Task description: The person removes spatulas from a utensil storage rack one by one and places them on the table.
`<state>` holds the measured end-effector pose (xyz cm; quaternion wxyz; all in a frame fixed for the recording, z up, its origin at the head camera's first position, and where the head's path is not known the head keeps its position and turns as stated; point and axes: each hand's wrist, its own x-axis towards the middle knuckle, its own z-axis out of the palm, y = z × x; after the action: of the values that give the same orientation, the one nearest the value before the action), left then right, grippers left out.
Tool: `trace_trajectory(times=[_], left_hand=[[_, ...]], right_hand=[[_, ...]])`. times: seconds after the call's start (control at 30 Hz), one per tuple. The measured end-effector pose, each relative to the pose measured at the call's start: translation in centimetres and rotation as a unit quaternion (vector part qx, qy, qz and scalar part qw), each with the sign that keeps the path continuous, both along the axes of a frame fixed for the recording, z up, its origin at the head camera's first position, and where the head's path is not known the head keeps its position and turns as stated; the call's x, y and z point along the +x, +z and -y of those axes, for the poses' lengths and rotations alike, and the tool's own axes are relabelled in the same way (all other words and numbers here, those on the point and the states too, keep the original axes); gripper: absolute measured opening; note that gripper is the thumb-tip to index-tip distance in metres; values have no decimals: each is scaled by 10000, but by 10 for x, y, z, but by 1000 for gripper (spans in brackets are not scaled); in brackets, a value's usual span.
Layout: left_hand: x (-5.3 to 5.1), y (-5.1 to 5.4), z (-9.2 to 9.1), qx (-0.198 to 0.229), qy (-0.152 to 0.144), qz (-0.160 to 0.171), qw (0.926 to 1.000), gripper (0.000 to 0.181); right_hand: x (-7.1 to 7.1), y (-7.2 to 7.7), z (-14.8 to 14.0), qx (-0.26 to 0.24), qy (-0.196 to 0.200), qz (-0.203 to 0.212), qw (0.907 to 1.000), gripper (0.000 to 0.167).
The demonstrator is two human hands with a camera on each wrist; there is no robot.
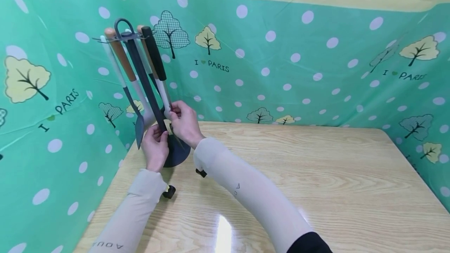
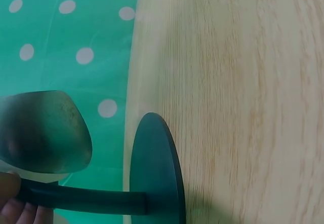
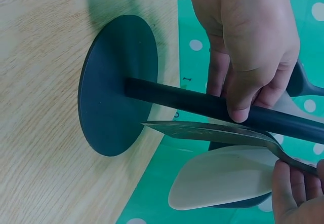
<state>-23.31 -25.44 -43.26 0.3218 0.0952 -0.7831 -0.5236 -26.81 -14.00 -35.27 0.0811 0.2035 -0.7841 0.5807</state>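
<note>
The left hand (image 1: pixel 156 149) grips the post (image 1: pixel 145 81) of a utensil rack (image 1: pixel 177 153) at the left of the tabletop (image 1: pixel 309 167); the right hand (image 1: pixel 186 122) pinches a metal turner (image 3: pixel 212 132) by its neck. Only the right wrist view shows its blade clearly (near a pale spatula (image 3: pixel 223 178)). Spotted cloth (image 1: pixel 299 69) hangs behind.

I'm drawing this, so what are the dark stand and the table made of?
The dark stand seems to be painted metal or maybe plastic: it's smooth and dull. The table looks like wood or wood-look laminate: pale grain, glossy reflection.
</note>
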Motion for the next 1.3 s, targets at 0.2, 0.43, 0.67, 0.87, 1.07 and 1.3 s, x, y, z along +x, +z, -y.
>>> trace_trajectory(times=[0.2,0.43,0.67,0.87,1.07,1.3], left_hand=[[0,-1,1,-70,-19,135,9999,22],[1,0,2,-75,10,204,9998,23],[2,0,1,-137,-1,163,9998,22],[3,0,-1,-195,-30,107,9997,22],[3,-2,-3,-180,-123,106,9997,23],[5,-3,-6,-151,-182,110,9997,22]], right_hand=[[1,-1,-2,59,-39,-10,10000,17],[1,0,-4,64,-15,-100,9999,18],[3,0,-6,68,-6,-104,9999,18],[3,0,-9,102,-9,-166,9998,18],[3,-2,-11,89,-33,-257,9996,17],[6,-3,-15,111,-41,-169,9998,18]])
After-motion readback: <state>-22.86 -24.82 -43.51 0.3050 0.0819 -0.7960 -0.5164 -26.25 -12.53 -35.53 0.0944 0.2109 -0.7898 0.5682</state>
